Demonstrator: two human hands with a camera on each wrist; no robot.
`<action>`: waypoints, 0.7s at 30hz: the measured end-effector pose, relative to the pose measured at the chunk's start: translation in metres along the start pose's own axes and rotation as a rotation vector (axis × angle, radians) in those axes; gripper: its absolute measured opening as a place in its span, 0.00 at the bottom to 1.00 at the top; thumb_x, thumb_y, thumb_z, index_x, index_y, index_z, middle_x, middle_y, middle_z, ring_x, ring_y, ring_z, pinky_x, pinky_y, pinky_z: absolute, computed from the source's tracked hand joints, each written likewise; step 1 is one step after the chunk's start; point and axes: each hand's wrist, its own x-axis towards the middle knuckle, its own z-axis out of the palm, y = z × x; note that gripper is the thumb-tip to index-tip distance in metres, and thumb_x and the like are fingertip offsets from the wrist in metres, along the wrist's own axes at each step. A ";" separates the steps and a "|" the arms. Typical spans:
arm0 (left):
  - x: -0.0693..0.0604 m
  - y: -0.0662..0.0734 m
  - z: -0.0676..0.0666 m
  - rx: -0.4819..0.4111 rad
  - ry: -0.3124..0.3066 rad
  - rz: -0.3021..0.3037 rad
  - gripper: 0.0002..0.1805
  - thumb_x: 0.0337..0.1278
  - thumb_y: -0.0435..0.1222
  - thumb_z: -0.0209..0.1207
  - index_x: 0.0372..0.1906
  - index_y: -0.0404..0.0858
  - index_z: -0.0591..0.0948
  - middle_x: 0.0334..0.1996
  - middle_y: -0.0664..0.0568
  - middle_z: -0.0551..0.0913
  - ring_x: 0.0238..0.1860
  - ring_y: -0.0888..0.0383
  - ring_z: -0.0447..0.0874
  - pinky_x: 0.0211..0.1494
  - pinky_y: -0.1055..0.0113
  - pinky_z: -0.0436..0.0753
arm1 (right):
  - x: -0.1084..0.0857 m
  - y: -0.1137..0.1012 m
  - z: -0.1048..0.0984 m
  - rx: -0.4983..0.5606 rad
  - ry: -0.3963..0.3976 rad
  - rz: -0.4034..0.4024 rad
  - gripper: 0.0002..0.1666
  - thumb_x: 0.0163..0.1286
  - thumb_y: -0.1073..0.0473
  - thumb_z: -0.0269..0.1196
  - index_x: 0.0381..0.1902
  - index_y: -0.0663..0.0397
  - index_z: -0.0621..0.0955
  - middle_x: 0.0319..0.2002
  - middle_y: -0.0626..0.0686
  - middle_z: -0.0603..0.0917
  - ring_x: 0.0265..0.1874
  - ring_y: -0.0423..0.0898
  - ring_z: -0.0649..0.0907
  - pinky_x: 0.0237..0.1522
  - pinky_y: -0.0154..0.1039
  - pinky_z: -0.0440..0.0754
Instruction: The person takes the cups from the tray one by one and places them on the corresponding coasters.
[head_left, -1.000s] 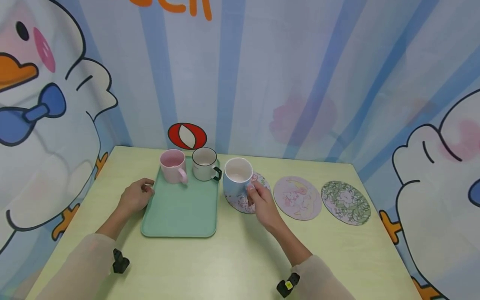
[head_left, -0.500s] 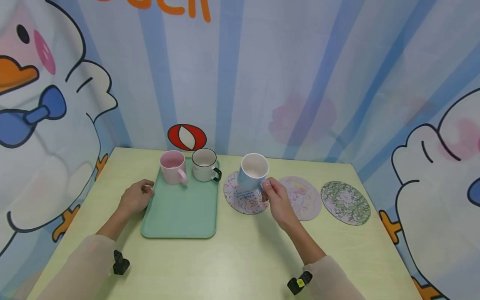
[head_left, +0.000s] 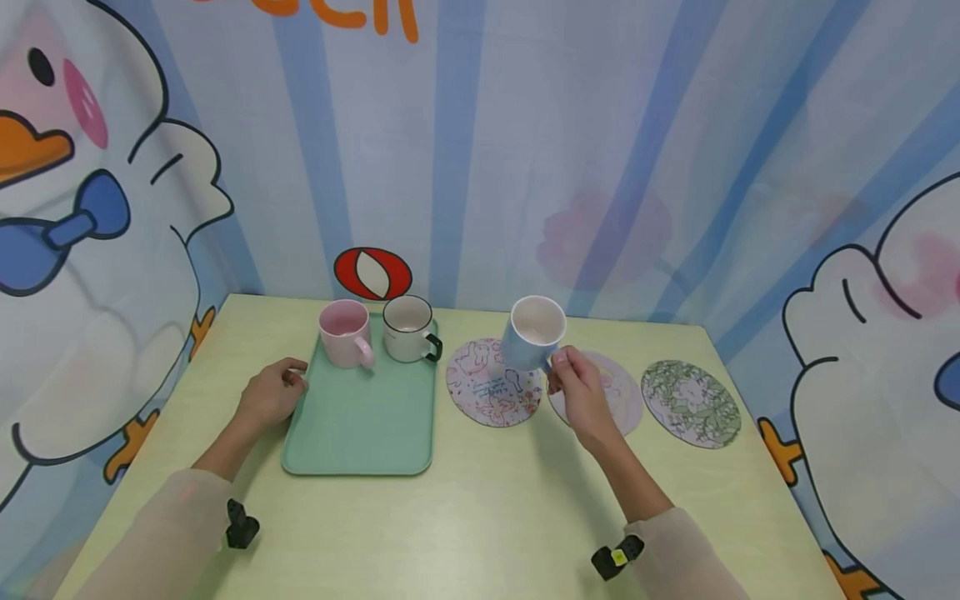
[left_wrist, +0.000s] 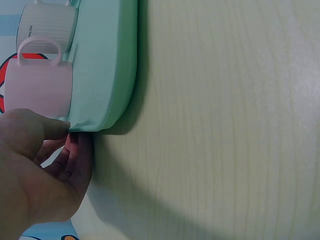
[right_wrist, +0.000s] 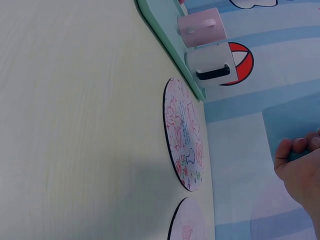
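My right hand (head_left: 587, 393) grips the handle of a light blue mug (head_left: 531, 335), which is held up above the table between two round coasters. My left hand (head_left: 270, 393) pinches the left rim of a green tray (head_left: 367, 433), thumb on top and fingers beneath, as the left wrist view shows. On the tray's far end stand a pink mug (head_left: 345, 335) and a white mug (head_left: 407, 330) with a black handle. In the right wrist view only part of the blue mug (right_wrist: 292, 122) shows beyond my fingers.
A pink-patterned coaster (head_left: 491, 392) lies right of the tray. Beside it a pale pink coaster (head_left: 622, 408) is partly covered by my right hand, and a green leafy coaster (head_left: 692, 404) lies farther right. A striped cartoon curtain (head_left: 495, 167) hangs behind the table.
My right hand has carried the blue mug rightward from over the pink-patterned coaster, leaving that coaster mostly uncovered. My left hand and the tray have stayed in place.
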 end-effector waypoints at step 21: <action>-0.002 0.003 0.001 -0.002 0.000 0.003 0.22 0.77 0.36 0.53 0.67 0.28 0.75 0.50 0.35 0.83 0.45 0.43 0.82 0.46 0.50 0.77 | 0.002 -0.003 -0.040 0.067 0.109 0.036 0.21 0.88 0.61 0.45 0.39 0.80 0.65 0.26 0.52 0.63 0.30 0.48 0.68 0.38 0.39 0.73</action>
